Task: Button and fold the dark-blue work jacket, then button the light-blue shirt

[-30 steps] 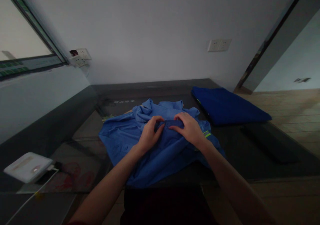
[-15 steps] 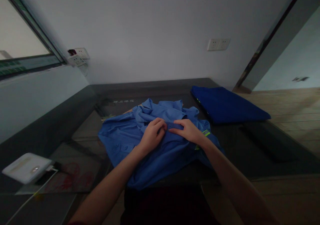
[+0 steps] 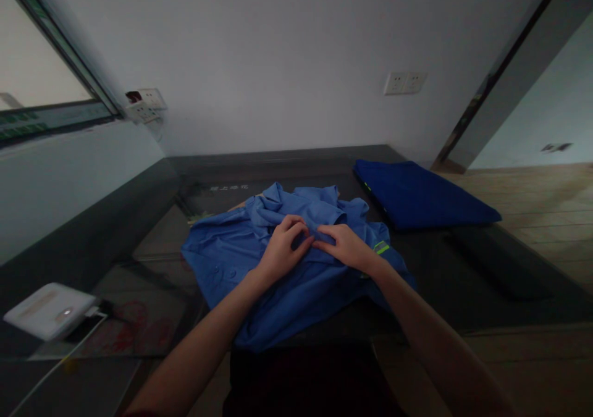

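Observation:
A crumpled blue work shirt (image 3: 287, 293) with buttons and a yellow-green reflective strip lies on the dark tabletop (image 3: 435, 281). Both my hands are at the middle of it, fingertips nearly meeting. My left hand (image 3: 285, 244) pinches the cloth with curled fingers. From the other side, my right hand (image 3: 345, 244) holds a bit of the same fabric between thumb and fingers. What exactly lies under the fingertips is too dim and small to make out.
To the right rests a folded darker blue garment (image 3: 421, 194), with a black flat object (image 3: 500, 265) in front of it. A white device (image 3: 53, 312) with a cable sits at the left. Behind the table stands a wall with sockets (image 3: 405, 83).
My right hand has shifted slightly left and its fingers have closed in. My left thumb has stretched toward the right hand. The shirt lies nearly as before.

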### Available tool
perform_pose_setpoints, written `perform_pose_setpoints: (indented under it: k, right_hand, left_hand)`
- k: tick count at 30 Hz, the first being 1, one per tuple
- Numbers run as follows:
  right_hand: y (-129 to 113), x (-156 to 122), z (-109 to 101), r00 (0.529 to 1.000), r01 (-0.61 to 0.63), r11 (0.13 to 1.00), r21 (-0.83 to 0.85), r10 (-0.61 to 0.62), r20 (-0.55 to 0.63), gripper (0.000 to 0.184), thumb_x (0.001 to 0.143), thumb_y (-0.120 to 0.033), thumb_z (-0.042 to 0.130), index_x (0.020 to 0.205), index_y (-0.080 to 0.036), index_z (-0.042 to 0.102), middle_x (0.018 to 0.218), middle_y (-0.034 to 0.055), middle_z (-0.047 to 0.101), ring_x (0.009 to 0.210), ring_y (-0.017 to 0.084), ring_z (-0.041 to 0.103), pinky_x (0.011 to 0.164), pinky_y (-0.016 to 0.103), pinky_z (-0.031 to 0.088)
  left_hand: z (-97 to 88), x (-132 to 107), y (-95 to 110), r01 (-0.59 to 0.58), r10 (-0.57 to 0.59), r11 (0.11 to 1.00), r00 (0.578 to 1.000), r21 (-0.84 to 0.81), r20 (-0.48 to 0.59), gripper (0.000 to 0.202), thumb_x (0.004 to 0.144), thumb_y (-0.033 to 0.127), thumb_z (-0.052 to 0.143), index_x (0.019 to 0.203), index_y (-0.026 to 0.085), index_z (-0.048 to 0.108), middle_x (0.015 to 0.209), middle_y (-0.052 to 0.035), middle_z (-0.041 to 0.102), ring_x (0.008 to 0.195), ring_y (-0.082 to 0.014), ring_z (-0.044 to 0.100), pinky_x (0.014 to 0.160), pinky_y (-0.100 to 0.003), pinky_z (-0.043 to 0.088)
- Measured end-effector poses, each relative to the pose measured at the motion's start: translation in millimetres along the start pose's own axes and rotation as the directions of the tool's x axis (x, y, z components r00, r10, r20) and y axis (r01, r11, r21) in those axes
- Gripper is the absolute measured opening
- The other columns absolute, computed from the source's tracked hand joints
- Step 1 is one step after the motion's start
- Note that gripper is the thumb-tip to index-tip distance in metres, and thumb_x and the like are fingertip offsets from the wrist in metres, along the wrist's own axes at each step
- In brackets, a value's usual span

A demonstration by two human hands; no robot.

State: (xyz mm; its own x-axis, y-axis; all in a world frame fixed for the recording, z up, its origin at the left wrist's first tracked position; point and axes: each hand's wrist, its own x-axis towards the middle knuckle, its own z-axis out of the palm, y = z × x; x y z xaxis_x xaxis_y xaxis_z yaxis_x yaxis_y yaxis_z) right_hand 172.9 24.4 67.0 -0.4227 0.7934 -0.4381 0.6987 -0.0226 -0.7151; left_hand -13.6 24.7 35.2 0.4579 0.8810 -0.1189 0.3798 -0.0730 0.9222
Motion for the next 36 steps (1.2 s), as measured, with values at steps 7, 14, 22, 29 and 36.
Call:
perform_pose_setpoints:
  k: [7, 14, 22, 29, 36]
  right_hand:
    - [0.6, 0.0, 5.6, 1.000, 0.001, 0.994, -0.112, -0.002, -0.007, 0.018, 0.089, -0.030, 0.055, 0.093, -0.014, 0.063, 0.088, 0.0087, 0.068, 0.081, 0.022, 0.063, 0.069, 0.029, 0.042]
    - [4.4, -0.7, 8.0, 0.999, 0.033, 0.987, -0.157, -0.034, -0.003, 0.016, 0.090, -0.028, 0.055, 0.090, -0.014, 0.063, 0.087, 0.0090, 0.068, 0.082, 0.022, 0.063, 0.070, 0.029, 0.043]
    - [3.5, -0.8, 8.8, 0.999, 0.034, 0.987, -0.156, -0.035, -0.009, 0.017, 0.089, -0.029, 0.056, 0.090, -0.014, 0.063, 0.086, 0.0089, 0.068, 0.080, 0.022, 0.063, 0.069, 0.029, 0.042]
    - [-0.7, -0.3, 5.1, 0.999, 0.010, 1.000, -0.008, -0.010, -0.031, 0.019, 0.088, -0.032, 0.056, 0.084, -0.015, 0.063, 0.079, 0.0049, 0.066, 0.073, 0.020, 0.060, 0.065, 0.027, 0.039]
    - [-1.5, -1.0, -0.2, 0.999, 0.035, 0.982, 0.187, -0.028, -0.043, 0.025, 0.093, -0.036, 0.046, 0.082, -0.017, 0.057, 0.075, 0.0003, 0.060, 0.071, 0.015, 0.055, 0.064, 0.024, 0.038]
  left_hand:
    - [0.2, -0.5, 1.0, -0.014, 0.015, 0.994, 1.000, 0.108, -0.010, 0.005, 0.085, 0.024, 0.057, 0.088, 0.020, 0.055, 0.101, -0.0059, 0.057, 0.100, -0.0202, 0.054, 0.089, -0.034, 0.043]
    - [0.6, -0.7, -0.4, -0.032, 0.026, 0.988, 0.999, 0.154, 0.046, 0.009, 0.086, 0.025, 0.056, 0.092, 0.020, 0.055, 0.104, -0.0059, 0.057, 0.101, -0.0207, 0.053, 0.089, -0.035, 0.042]
    - [0.7, -0.2, -2.3, -0.023, 0.019, 0.997, 0.998, 0.073, 0.056, 0.008, 0.086, 0.027, 0.055, 0.084, 0.020, 0.056, 0.098, -0.0058, 0.057, 0.096, -0.0196, 0.054, 0.087, -0.033, 0.044]
    - [2.2, 0.6, -1.5, 0.015, -0.014, 0.994, 1.000, -0.105, 0.015, 0.012, 0.088, 0.027, 0.052, 0.079, 0.019, 0.055, 0.093, -0.0050, 0.056, 0.091, -0.0174, 0.055, 0.084, -0.030, 0.045]
    - [0.3, 3.1, -1.3, 0.036, -0.035, 0.980, 0.999, -0.197, 0.010, 0.014, 0.090, 0.026, 0.046, 0.080, 0.019, 0.053, 0.093, -0.0054, 0.057, 0.091, -0.0168, 0.055, 0.087, -0.031, 0.045]
